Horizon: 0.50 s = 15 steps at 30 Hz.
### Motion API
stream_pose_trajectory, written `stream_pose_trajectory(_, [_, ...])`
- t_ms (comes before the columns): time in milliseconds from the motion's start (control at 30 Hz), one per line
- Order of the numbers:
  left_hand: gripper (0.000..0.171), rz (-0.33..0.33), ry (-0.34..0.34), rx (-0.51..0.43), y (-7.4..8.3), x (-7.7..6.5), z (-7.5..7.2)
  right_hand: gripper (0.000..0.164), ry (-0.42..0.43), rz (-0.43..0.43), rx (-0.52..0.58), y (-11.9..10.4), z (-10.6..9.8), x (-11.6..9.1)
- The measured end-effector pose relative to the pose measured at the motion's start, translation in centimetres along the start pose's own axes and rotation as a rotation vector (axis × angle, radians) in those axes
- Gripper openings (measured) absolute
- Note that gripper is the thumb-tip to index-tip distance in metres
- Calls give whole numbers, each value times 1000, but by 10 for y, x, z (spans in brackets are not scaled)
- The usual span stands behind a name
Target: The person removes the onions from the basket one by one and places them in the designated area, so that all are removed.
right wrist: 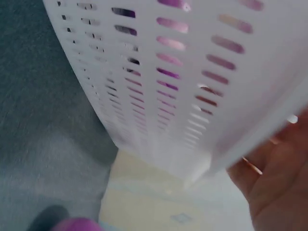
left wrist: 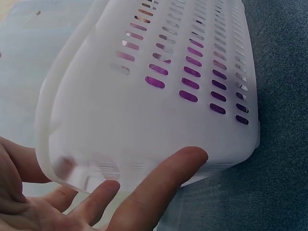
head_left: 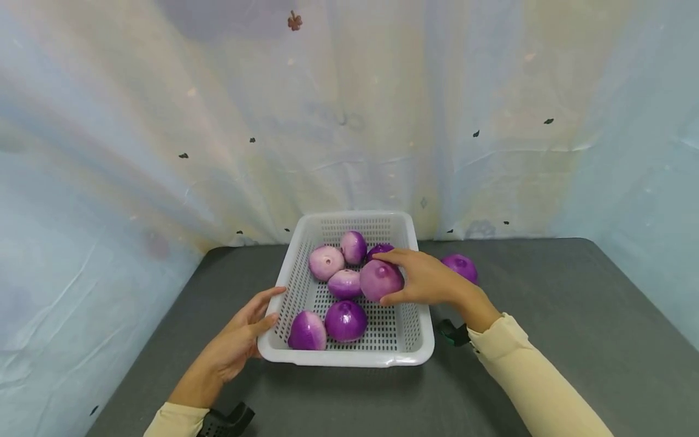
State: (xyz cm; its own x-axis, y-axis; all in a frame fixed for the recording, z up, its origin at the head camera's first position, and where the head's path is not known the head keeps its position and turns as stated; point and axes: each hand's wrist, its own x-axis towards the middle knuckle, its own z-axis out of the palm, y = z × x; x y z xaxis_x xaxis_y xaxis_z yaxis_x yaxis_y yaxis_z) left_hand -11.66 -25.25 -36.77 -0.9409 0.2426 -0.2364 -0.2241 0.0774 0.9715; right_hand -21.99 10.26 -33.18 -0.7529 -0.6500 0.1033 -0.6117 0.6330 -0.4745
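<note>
My right hand (head_left: 428,277) holds a red onion (head_left: 380,281) between thumb and fingers, over the right side of a white plastic basket (head_left: 349,359). Several glossy purple-and-white onions lie in the basket, among them one at the front middle (head_left: 346,320) and one in the front left corner (head_left: 307,331). The held onion partly covers a darker one (head_left: 378,250) behind it. At the basket's left side is my left hand (head_left: 237,337), its fingertips right at the rim. In the left wrist view, the thumb (left wrist: 159,187) stretches along the slotted outer wall, fingers extended.
Another purple onion (head_left: 460,267) sits on the dark grey table (head_left: 546,315), right of the basket and beyond my right forearm. A pale patterned curtain (head_left: 360,121) hangs behind the table's far edge and around both sides.
</note>
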Motion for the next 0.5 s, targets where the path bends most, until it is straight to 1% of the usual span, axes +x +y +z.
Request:
stream_pose_trajectory(67, [57,6,-5,1,0,0,-1,83,25,15,-4,-2,-3,-7])
stream_pose_trajectory(167, [56,11,-5,3,1,-1,-1,83,65,16,-22,-3,-7,-16])
stream_pose_trajectory(367, [58,-2,9,9,2,-1,0,87,135,35,40,-2,-13,-38])
stream_pose_trajectory(500, [60,-11,13,8,2,0,1,86,174,57,9,-2,-17,-52])
